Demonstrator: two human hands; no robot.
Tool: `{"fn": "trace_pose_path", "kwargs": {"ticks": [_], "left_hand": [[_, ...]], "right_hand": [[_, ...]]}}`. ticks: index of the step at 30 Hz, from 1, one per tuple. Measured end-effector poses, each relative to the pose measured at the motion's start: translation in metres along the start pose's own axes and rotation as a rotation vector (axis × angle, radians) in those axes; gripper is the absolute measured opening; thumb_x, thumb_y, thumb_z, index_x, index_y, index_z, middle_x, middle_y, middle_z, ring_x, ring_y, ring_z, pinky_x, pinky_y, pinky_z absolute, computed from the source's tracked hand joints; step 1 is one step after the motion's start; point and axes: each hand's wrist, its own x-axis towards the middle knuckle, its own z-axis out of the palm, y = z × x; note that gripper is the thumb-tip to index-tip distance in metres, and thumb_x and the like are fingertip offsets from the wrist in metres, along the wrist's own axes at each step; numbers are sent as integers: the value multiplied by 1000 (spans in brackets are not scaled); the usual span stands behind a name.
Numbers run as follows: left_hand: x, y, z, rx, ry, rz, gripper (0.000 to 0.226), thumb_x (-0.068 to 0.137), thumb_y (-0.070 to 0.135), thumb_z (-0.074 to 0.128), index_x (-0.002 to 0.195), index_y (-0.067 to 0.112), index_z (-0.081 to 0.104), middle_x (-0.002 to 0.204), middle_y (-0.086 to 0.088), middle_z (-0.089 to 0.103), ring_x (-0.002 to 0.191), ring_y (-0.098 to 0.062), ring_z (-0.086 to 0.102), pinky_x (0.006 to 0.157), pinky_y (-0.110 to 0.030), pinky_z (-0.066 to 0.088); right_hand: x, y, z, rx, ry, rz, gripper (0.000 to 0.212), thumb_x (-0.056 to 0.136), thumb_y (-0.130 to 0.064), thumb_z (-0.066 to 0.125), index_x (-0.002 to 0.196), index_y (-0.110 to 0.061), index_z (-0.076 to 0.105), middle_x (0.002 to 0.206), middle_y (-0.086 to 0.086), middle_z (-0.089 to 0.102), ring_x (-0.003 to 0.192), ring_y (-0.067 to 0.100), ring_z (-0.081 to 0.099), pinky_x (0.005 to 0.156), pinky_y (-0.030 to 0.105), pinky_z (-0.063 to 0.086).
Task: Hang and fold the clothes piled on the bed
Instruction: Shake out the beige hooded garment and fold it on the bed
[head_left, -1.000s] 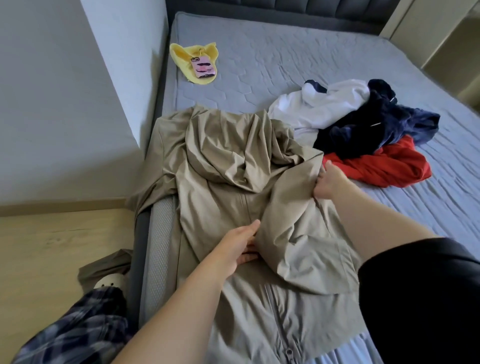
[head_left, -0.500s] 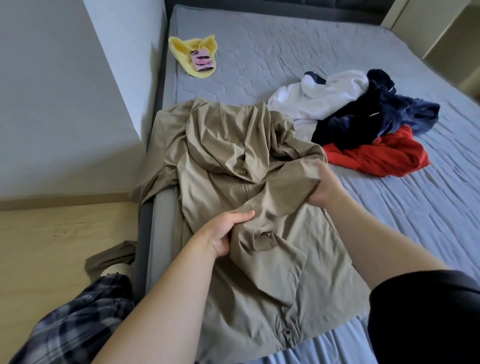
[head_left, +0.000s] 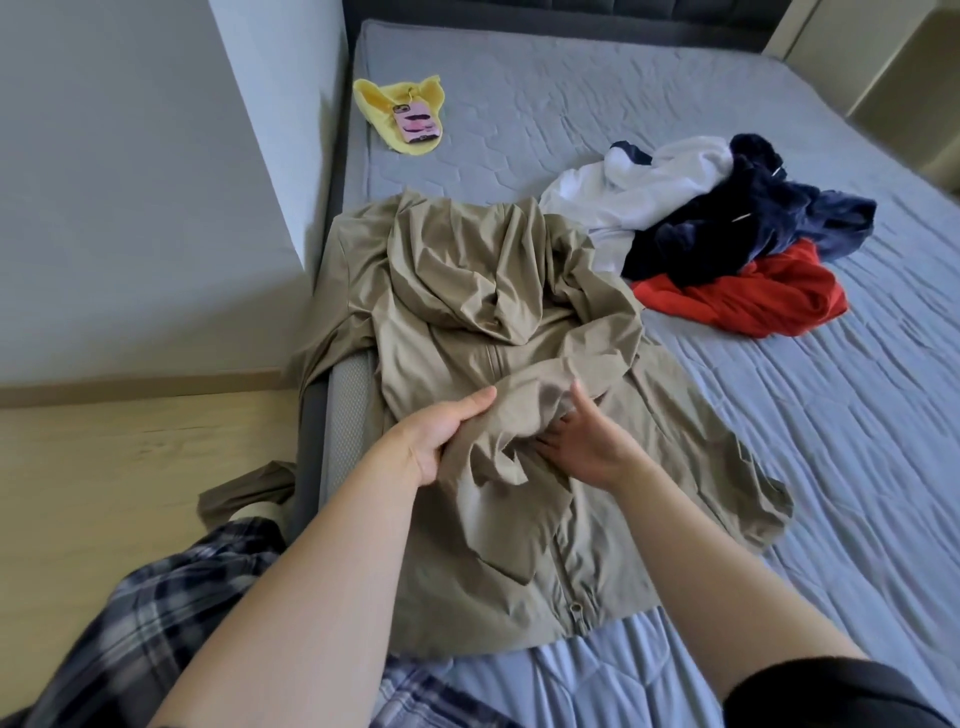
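A tan hooded zip jacket (head_left: 467, 291) lies face up at the near left corner of the bed (head_left: 779, 467), one sleeve hanging over the edge to the floor. Its other sleeve is folded across the chest. My left hand (head_left: 441, 436) grips that sleeve's bunched cloth near the zip. My right hand (head_left: 582, 447) holds the same sleeve from the right, fingers partly tucked under the fabric. Behind and to the right sits a pile: a white garment (head_left: 639, 192), a dark navy garment (head_left: 727, 228) and a red garment (head_left: 748, 301).
A yellow cloth (head_left: 389, 98) with a pink-cased phone (head_left: 418, 122) on it lies at the bed's far left. A white wall (head_left: 156, 182) runs along the bed's left side, above a wooden floor (head_left: 104, 467). My plaid trouser leg (head_left: 145, 623) is at bottom left.
My right hand carried the sleeve from the jacket's right side inward across the chest. Both hands now meet at the middle of the jacket, and the sleeve is bunched between them.
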Motion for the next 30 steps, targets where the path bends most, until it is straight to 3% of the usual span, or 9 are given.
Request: {"fn": "trace_pose_path", "kwargs": {"ticks": [5,8,12,15,17,20,25,27,30], "left_hand": [[-12,-7,-8,109,-6,81,22,81,25,69,96,9,68,88,-8,73,75,-19,70,70,-30,56],[-14,-14,-7,123,-38,131,18,88,6,61,71,13,60,69,-6,65,53,-14,61,52,-23,51],[-12,-15,0,-130,84,192,12,92,12,56,82,17,58,57,2,63,47,-10,58,45,-19,47],[-12,-14,-3,-126,213,117,21,94,35,55,88,17,63,77,-2,72,71,-14,69,66,-25,55],[-13,-16,-7,60,289,32,53,81,64,56,98,15,64,102,-7,69,100,-23,64,95,-38,48],[-22,-20,-5,259,214,-27,86,53,73,66,114,12,65,114,-6,67,113,-24,58,107,-44,39],[-21,-30,2,249,60,-50,24,88,14,64,109,2,66,94,-9,73,88,-21,69,84,-35,54],[-22,-27,0,27,61,-34,20,95,15,53,91,4,69,79,-9,73,70,-20,71,66,-31,58],[-26,-18,-3,-163,127,-3,31,96,22,50,80,5,70,70,-12,72,59,-23,70,53,-31,58]], "right_hand": [[-6,-1,14,211,145,-229,36,94,-21,54,125,-3,53,107,14,67,94,23,68,74,37,58],[-12,-16,11,201,288,-335,42,96,-35,53,124,-4,57,111,13,69,94,22,69,68,32,57],[-33,-12,11,-126,65,-148,56,84,-47,57,123,-6,59,121,13,65,109,25,63,84,38,52],[-38,6,12,-271,-56,-84,45,82,-19,63,123,1,57,120,16,63,105,26,63,85,36,52],[-37,12,17,-243,35,-160,33,85,-1,62,117,2,58,110,16,66,92,21,68,74,29,55],[-33,10,26,-218,297,-303,20,92,0,56,111,-1,62,98,12,68,85,20,67,72,30,54],[-34,-5,38,47,420,-288,13,95,-4,52,94,-7,64,84,9,69,71,18,69,59,29,56],[-36,-7,36,176,496,-297,14,96,-7,52,103,-8,63,82,7,67,70,18,66,60,29,55],[-41,1,28,-37,522,-323,29,99,-5,35,116,-9,58,82,11,65,62,19,66,52,28,54]]}}
